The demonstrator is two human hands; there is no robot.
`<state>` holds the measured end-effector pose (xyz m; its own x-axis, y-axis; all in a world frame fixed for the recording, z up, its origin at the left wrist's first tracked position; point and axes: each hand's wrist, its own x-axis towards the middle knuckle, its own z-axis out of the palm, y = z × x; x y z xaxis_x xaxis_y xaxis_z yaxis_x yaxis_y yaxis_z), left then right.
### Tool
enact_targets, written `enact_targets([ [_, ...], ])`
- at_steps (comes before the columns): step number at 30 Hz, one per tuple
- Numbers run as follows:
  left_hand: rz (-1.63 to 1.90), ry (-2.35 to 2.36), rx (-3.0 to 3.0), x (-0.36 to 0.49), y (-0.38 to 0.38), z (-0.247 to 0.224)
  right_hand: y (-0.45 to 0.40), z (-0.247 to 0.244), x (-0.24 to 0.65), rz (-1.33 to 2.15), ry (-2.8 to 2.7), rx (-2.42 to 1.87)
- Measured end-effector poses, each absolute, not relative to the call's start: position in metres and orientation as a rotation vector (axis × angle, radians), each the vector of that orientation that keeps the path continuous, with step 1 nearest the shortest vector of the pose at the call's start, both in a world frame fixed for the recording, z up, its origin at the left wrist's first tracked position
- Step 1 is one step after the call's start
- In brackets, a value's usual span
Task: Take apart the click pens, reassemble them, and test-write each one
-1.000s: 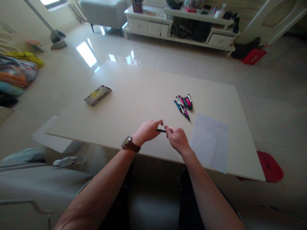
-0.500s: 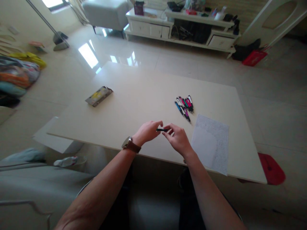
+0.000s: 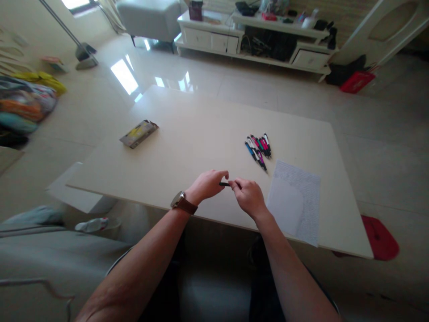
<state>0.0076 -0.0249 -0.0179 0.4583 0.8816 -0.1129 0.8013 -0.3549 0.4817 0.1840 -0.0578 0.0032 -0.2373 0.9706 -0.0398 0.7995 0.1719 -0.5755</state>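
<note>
Just above the near part of the white table (image 3: 194,129), a dark pen (image 3: 224,184) spans the gap between my two hands. My left hand (image 3: 208,184), with a watch (image 3: 181,201) on its wrist, grips one end. The fingers of my right hand (image 3: 248,196) are closed round the other end, hiding much of it. Beyond my right hand lies a bunch of several coloured pens (image 3: 258,150). A sheet of paper (image 3: 295,201) covered with handwriting along two sides rests right of my right hand.
A grey and yellow box (image 3: 139,134) lies at the table's left. A red stool (image 3: 380,237) shows past the right corner. Across the floor stand a white TV cabinet (image 3: 211,40) and a grey ottoman (image 3: 149,20).
My right hand's fingers have curled further round the pen, and that hand has turned slightly. My left hand keeps nearly the same place and grip.
</note>
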Motion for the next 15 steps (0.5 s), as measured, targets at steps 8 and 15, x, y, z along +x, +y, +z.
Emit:
enact_targets([
  [8, 0.207, 1.730, 1.966, -0.014, -0.013, -0.026, -0.056, 0.004, 0.183, 0.771, -1.846, -1.764],
  [15, 0.213, 1.666, 1.921, -0.015, -0.012, -0.063, -0.053, 0.001, 0.184, 0.811, -1.896, -1.825],
])
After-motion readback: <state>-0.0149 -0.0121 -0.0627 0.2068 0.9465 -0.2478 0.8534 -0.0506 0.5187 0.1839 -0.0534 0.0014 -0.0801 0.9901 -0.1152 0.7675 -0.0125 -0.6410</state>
